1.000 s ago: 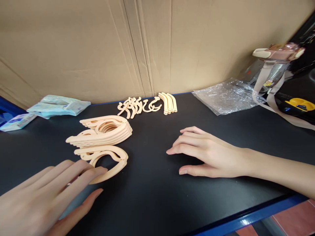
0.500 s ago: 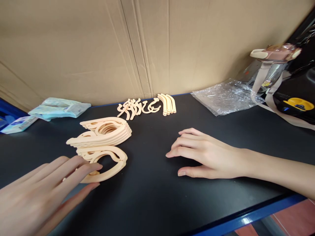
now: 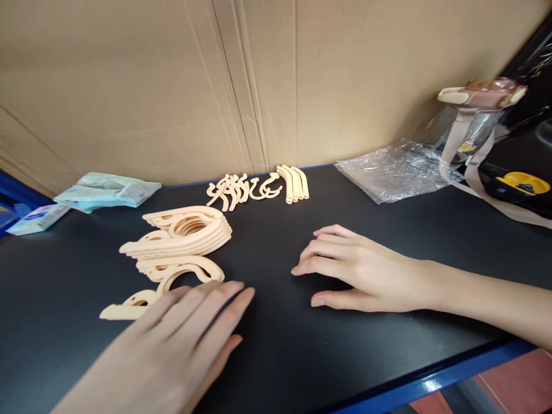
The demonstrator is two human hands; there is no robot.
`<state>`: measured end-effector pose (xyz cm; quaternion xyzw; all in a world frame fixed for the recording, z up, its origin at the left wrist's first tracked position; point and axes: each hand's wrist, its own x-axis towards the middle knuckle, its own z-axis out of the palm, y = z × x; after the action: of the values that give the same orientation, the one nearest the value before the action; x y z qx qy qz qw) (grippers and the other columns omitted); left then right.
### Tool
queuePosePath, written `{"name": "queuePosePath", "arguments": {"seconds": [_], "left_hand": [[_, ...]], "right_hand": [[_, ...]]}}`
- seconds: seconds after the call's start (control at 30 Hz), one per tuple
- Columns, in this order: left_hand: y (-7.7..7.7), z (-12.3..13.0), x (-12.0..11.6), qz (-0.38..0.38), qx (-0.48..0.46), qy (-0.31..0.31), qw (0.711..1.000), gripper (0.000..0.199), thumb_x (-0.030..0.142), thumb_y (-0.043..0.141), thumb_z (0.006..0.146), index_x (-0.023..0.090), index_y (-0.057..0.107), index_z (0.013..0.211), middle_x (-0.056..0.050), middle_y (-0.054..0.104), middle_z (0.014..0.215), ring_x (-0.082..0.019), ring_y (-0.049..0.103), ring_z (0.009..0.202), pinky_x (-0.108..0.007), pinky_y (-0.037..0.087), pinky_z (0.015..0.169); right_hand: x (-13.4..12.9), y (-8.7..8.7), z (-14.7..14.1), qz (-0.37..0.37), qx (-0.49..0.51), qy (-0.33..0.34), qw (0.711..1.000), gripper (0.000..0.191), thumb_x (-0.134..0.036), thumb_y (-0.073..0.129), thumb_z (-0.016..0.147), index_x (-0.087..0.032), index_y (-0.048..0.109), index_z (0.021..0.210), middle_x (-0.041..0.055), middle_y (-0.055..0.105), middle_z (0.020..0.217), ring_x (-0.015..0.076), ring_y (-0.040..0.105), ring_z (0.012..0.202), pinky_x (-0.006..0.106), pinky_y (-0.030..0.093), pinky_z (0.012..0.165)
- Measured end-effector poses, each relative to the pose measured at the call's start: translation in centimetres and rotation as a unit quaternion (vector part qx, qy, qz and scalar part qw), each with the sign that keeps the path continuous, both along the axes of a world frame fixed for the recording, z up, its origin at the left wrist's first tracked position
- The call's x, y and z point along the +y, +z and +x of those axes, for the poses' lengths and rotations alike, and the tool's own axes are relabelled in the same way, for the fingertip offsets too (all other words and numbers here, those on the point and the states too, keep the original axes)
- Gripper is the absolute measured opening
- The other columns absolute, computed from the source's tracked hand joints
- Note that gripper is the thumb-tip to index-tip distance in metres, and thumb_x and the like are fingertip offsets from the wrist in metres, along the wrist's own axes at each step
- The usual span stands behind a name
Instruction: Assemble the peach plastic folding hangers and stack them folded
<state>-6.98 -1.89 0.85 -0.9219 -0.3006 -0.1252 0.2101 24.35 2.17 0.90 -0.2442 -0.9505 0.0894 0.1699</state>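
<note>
My left hand (image 3: 185, 333) reaches over the near stack of beige folding-hanger pieces (image 3: 194, 265), with its fingers stretched out and the thumb slightly apart. It covers the front right part of that stack; whether it touches the pieces I cannot tell. A taller stack of the same curved pieces (image 3: 202, 236) lies just behind. My right hand (image 3: 349, 264) rests palm down on the black tabletop, fingers spread and holding nothing. Farther back lie several small beige hooks (image 3: 233, 190) and a row of curved beige bars (image 3: 294, 184).
A cardboard wall (image 3: 150, 86) closes off the back. Pale blue packets (image 3: 107, 190) lie at the left. At the right are a clear plastic bag (image 3: 388, 169) and a strapped bottle (image 3: 480, 109). The black table (image 3: 276, 356) has a blue front edge (image 3: 431, 382).
My left hand has moved right over the near stack, uncovering its left end and hiding its front right curve. My right hand has stayed in place.
</note>
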Motion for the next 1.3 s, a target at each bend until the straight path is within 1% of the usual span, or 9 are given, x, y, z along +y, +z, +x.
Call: {"name": "queuePosePath", "arguments": {"seconds": [0.07,0.13,0.3,0.5,0.73,0.9,1.07,1.2,1.3], "left_hand": [[0.2,2.7,0.5,0.067,0.052,-0.050,0.995,0.045,0.020,0.031,0.103,0.017,0.073,0.118,-0.007,0.077,0.116,-0.026,0.070,0.099,-0.041,0.046,0.087],[0.1,4.7,1.3,0.076,0.086,-0.063,0.991,0.048,0.015,0.028,0.102,0.015,0.073,0.117,-0.009,0.076,0.118,-0.025,0.070,0.102,-0.041,0.048,0.088],[-0.9,6.8,3.2,0.069,0.078,-0.043,0.994,0.046,0.014,0.030,0.101,0.002,0.067,0.125,-0.018,0.072,0.125,-0.031,0.071,0.104,-0.045,0.048,0.092],[-0.9,7.3,4.3,0.070,0.064,-0.023,0.995,0.052,0.021,0.024,0.104,0.000,0.067,0.125,-0.020,0.072,0.123,-0.032,0.072,0.103,-0.045,0.051,0.089],[-1.3,6.7,4.1,0.050,0.020,-0.030,0.998,0.046,0.024,0.034,0.103,0.000,0.069,0.120,-0.024,0.073,0.118,-0.034,0.073,0.102,-0.044,0.054,0.084],[-1.5,6.7,4.0,0.054,0.009,-0.025,0.998,0.048,0.024,0.033,0.103,-0.001,0.071,0.117,-0.024,0.074,0.117,-0.034,0.075,0.097,-0.044,0.055,0.081],[-1.6,6.8,3.8,0.066,0.023,-0.017,0.997,0.049,0.023,0.032,0.103,-0.003,0.070,0.117,-0.023,0.074,0.117,-0.033,0.075,0.097,-0.043,0.055,0.080],[-1.5,6.7,3.7,0.057,0.024,-0.013,0.998,0.049,0.024,0.032,0.103,-0.003,0.070,0.119,-0.024,0.073,0.119,-0.033,0.074,0.098,-0.043,0.055,0.080],[-1.5,6.8,3.8,0.053,0.017,-0.016,0.998,0.049,0.023,0.031,0.103,-0.002,0.070,0.118,-0.024,0.073,0.118,-0.033,0.074,0.099,-0.042,0.054,0.081]], "right_hand": [[0.0,0.0,0.1,0.002,-0.006,-0.010,1.000,0.036,-0.041,0.052,0.101,-0.014,0.064,0.122,0.0084,0.068,0.112,0.0210,0.060,0.103,0.040,0.041,0.104],[0.2,-0.1,0.2,0.010,-0.011,-0.024,1.000,0.036,-0.042,0.053,0.100,-0.015,0.064,0.122,0.0090,0.068,0.112,0.0220,0.060,0.105,0.040,0.043,0.101],[0.7,-0.2,0.5,0.044,-0.020,-0.058,0.997,0.038,-0.042,0.054,0.100,-0.014,0.065,0.122,0.0130,0.068,0.122,0.0248,0.063,0.109,0.044,0.046,0.102],[1.1,-0.4,0.9,0.055,-0.031,-0.090,0.994,0.039,-0.042,0.053,0.100,-0.013,0.067,0.122,0.0144,0.066,0.133,0.0268,0.062,0.119,0.046,0.045,0.107],[1.8,-0.1,0.6,0.039,-0.035,-0.091,0.994,0.039,-0.043,0.053,0.100,-0.015,0.068,0.121,0.0132,0.067,0.127,0.0260,0.064,0.112,0.047,0.049,0.099],[3.0,0.8,0.2,0.043,-0.068,-0.083,0.993,0.035,-0.040,0.052,0.101,-0.016,0.067,0.120,0.0103,0.069,0.120,0.0249,0.063,0.111,0.044,0.046,0.100],[6.4,2.0,-0.9,0.104,-0.087,-0.079,0.988,0.031,-0.036,0.054,0.100,-0.013,0.068,0.116,0.0121,0.069,0.119,0.0274,0.061,0.114,0.045,0.043,0.099],[10.1,2.6,-2.5,0.161,-0.119,-0.102,0.974,0.027,-0.031,0.055,0.099,-0.012,0.071,0.111,0.0132,0.068,0.114,0.0279,0.060,0.108,0.041,0.042,0.092],[12.1,2.7,-4.1,0.174,-0.139,-0.115,0.968,0.025,-0.027,0.054,0.099,-0.014,0.072,0.109,0.0126,0.067,0.109,0.0256,0.059,0.102,0.038,0.040,0.088]]}}
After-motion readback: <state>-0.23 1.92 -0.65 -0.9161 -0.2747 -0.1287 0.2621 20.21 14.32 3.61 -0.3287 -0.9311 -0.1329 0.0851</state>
